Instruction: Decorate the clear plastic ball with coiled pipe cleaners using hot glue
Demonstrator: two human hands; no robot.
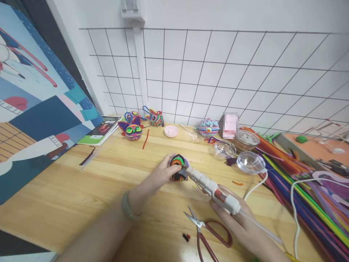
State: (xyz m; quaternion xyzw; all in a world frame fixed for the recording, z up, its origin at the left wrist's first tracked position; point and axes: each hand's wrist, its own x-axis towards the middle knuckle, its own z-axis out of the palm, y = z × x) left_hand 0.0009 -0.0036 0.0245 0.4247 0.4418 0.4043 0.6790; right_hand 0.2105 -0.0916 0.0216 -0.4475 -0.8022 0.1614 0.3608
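Note:
My left hand [167,170] is closed around a small round craft ball [178,160] wound in black, green and orange fuzzy strips, its thumb pressed on the near face. In my right hand [231,211] is a white hot glue gun [207,182], its nozzle at the ball's right side; whether the tip touches cannot be told. A clear glue stick [261,227] sticks out of the gun's back end. Below the gun lie red-handled scissors [200,223] with blades apart. Small black and red scraps [186,237] are left of the scissors.
Finished colourful ball ornaments [132,131] stand at the back left, and a striped one [208,127] at the back right. A pink dish [171,131], clear bowls [251,162] and bundles of pipe cleaners [294,196] surround the work area. A white cord [293,200] runs along the right.

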